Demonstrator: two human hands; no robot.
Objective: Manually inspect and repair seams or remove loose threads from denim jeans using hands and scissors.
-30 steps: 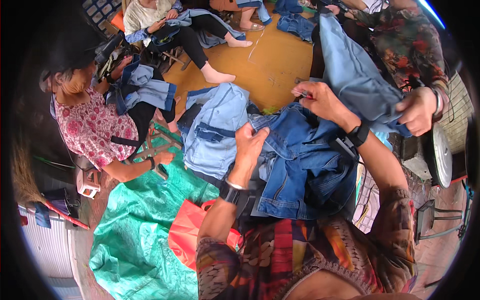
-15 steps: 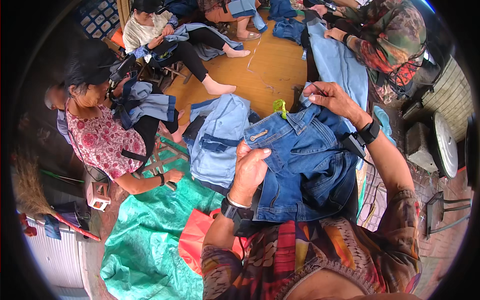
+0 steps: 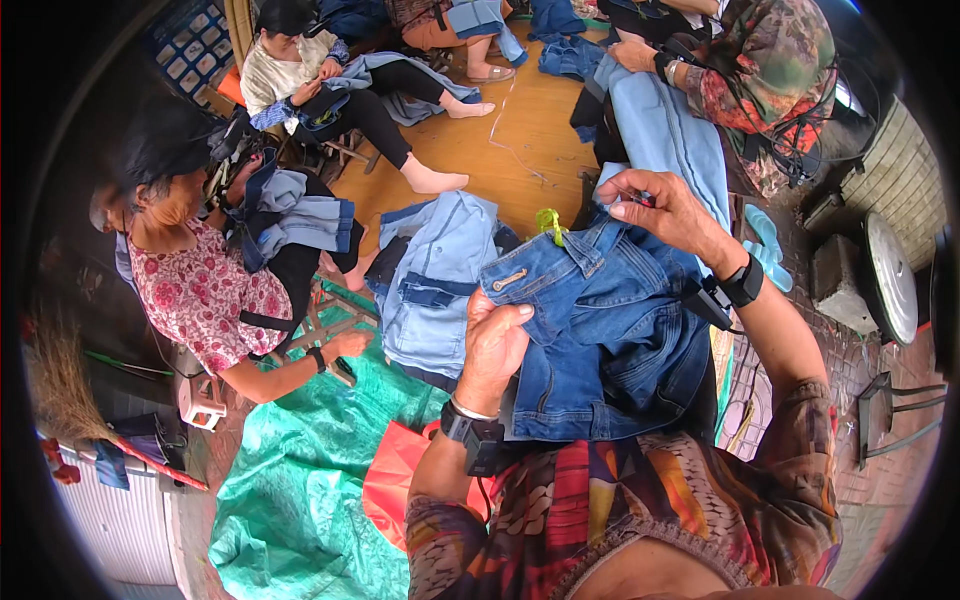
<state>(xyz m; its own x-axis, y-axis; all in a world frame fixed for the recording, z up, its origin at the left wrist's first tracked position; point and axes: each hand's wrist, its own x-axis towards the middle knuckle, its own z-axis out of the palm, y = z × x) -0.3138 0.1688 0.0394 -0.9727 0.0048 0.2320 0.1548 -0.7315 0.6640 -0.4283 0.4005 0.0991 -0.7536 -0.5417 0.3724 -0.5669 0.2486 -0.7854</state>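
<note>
A pair of dark blue jeans lies spread in front of me, with a buttonhole in its waistband and a yellow-green tie at the top. My left hand grips the waistband with the thumb over the cloth. My right hand, above the waistband, is closed around a small tool, mostly hidden in the fingers. Folded light blue jeans lie just left of my work.
Co-workers sit around an orange-brown board, one at left, one at upper right with light blue denim. Green tarp, red bag lie below left; a plastic stool stands left, a metal lid right.
My left hand has turned up the jeans' waistband, showing the buttonhole and tie. My right hand moved slightly right, then back. The co-worker at upper right has drawn the light blue denim back and bent over it.
</note>
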